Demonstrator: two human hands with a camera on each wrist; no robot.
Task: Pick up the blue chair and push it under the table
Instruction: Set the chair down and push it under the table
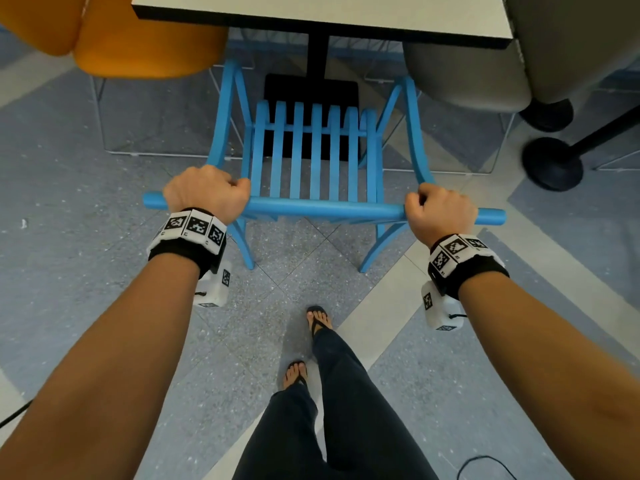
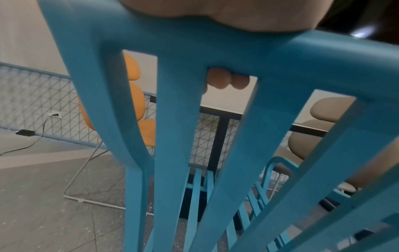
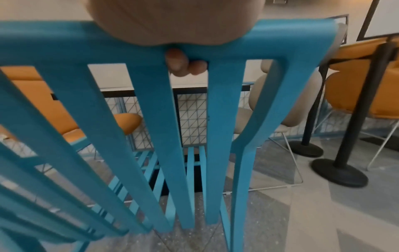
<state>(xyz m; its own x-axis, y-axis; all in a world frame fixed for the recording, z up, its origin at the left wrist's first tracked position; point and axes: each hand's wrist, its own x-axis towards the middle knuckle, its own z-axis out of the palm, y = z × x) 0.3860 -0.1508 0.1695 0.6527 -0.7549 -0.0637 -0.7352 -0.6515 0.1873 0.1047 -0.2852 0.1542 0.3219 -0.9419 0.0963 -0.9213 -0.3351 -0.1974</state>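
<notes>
The blue slatted chair (image 1: 313,157) stands facing the white table (image 1: 325,12), its front legs reaching under the table's near edge. My left hand (image 1: 207,192) grips the left end of the top rail (image 1: 325,207). My right hand (image 1: 440,211) grips the rail's right end. In the left wrist view the fingertips (image 2: 226,79) curl under the chair rail (image 2: 237,52). The right wrist view shows the fingertips (image 3: 183,64) wrapped behind the rail (image 3: 64,42) between two slats. The table's black post (image 1: 317,53) and base sit ahead of the seat.
An orange chair (image 1: 138,39) stands left of the table and a beige chair (image 1: 485,67) stands right, both flanking the blue chair. Black stanchion bases (image 1: 550,164) are at the far right. My feet (image 1: 318,320) are behind the chair. A cable (image 1: 485,465) lies on the floor.
</notes>
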